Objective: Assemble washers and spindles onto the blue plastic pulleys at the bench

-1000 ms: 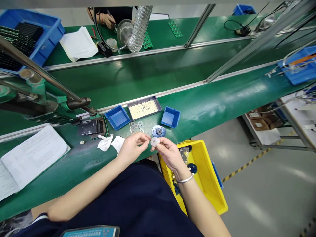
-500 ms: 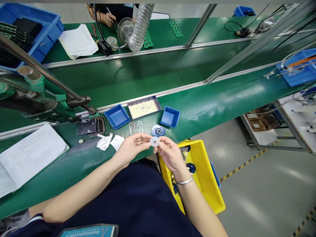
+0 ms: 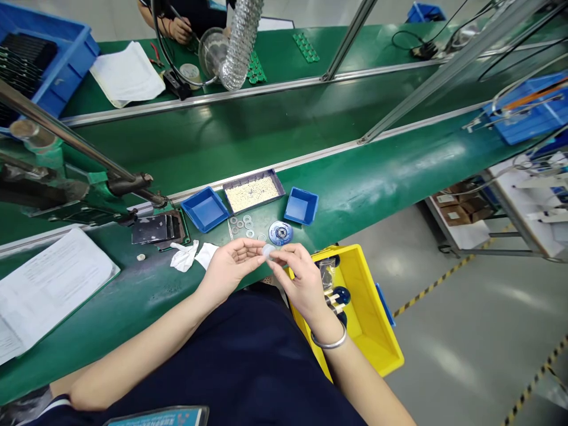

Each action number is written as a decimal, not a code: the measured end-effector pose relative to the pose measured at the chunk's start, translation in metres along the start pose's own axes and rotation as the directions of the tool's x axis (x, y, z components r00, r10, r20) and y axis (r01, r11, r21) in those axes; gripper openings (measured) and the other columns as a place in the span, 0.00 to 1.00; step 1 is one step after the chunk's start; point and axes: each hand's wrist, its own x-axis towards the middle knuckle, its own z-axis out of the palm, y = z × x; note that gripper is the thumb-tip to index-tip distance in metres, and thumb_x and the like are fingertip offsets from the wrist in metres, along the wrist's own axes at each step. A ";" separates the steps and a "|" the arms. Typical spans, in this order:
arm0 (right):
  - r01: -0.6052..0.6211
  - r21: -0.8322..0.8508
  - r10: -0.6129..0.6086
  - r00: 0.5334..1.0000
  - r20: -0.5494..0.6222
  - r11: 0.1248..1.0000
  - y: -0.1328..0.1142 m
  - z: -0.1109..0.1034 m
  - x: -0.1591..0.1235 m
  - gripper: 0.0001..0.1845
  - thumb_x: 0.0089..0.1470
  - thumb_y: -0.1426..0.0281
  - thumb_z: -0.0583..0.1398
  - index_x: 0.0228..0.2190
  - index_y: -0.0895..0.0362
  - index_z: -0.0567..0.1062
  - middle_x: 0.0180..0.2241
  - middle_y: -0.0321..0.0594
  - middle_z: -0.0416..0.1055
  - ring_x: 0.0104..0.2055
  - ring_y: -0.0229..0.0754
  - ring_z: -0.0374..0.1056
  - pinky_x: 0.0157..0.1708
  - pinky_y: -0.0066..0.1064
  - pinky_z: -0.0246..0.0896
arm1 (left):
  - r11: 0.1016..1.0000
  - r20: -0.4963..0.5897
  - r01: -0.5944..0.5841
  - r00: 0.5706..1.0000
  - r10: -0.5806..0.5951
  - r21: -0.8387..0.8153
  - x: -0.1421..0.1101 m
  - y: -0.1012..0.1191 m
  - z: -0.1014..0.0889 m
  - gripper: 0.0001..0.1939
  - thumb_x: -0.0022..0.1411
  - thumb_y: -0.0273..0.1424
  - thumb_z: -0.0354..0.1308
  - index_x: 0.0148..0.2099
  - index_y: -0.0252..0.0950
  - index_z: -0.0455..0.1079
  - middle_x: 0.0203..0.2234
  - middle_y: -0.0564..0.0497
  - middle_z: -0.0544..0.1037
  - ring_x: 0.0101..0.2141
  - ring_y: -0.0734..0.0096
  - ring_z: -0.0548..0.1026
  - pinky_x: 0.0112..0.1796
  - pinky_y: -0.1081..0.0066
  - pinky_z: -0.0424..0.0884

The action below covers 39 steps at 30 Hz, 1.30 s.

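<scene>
Between my two hands is a small translucent white washer (image 3: 267,251). My left hand (image 3: 231,263) pinches its left side between thumb and fingers. My right hand (image 3: 299,278) has its fingertips at the washer's right edge, with the thumb held lower and slightly apart. Just beyond the fingers lies a round blue disc with a dark centre (image 3: 280,233). Several flat metal washers (image 3: 247,221) are scattered on the green bench to the left of that disc. Crumpled white cloth pieces (image 3: 184,257) lie left of my left hand.
Behind the washers stand a blue tray (image 3: 205,210), a box of cream-coloured granules (image 3: 252,193) and a smaller blue tray (image 3: 302,206). A yellow bin (image 3: 377,337) is at my right forearm. A green press (image 3: 89,183) and papers (image 3: 57,284) are leftward. A co-worker's hand (image 3: 180,29) shows across the bench.
The washer has tilted from facing me and moved slightly left. My right hand's fingers have shifted, its thumb now lower and extended. The whole view has shifted a little.
</scene>
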 end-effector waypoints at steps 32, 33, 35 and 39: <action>-0.194 0.213 0.178 0.980 0.092 0.958 -0.009 0.013 0.001 0.05 0.56 0.71 0.60 0.29 0.56 0.75 0.30 0.38 0.69 0.33 0.38 0.66 0.33 0.30 0.63 | 0.993 0.134 0.083 0.987 -0.093 0.084 -0.005 -0.006 -0.013 0.12 0.59 0.37 0.63 0.44 0.37 0.76 0.36 0.49 0.79 0.38 0.70 0.77 0.42 0.70 0.77; -0.165 0.177 0.156 0.986 0.062 0.970 -0.010 0.015 0.000 0.05 0.56 0.71 0.60 0.29 0.56 0.74 0.30 0.38 0.69 0.33 0.38 0.66 0.34 0.30 0.63 | 0.993 0.103 0.085 0.990 -0.093 0.078 -0.006 -0.008 -0.013 0.12 0.58 0.37 0.65 0.43 0.37 0.76 0.34 0.50 0.79 0.35 0.71 0.77 0.42 0.70 0.77; -0.113 0.114 0.113 0.994 0.004 0.987 -0.012 0.019 -0.003 0.04 0.57 0.72 0.59 0.30 0.55 0.73 0.30 0.38 0.68 0.34 0.38 0.65 0.35 0.31 0.63 | 0.995 0.047 0.075 0.996 -0.078 0.067 -0.008 -0.012 -0.011 0.12 0.56 0.36 0.66 0.41 0.35 0.76 0.34 0.50 0.79 0.36 0.71 0.78 0.42 0.71 0.76; -0.069 0.068 0.071 0.997 -0.028 0.995 -0.012 0.022 -0.004 0.03 0.58 0.73 0.57 0.32 0.56 0.72 0.31 0.39 0.67 0.35 0.38 0.65 0.36 0.31 0.62 | 0.999 -0.041 0.009 0.999 -0.010 -0.032 -0.014 -0.019 -0.004 0.14 0.57 0.34 0.65 0.44 0.38 0.69 0.35 0.53 0.77 0.37 0.73 0.76 0.41 0.72 0.76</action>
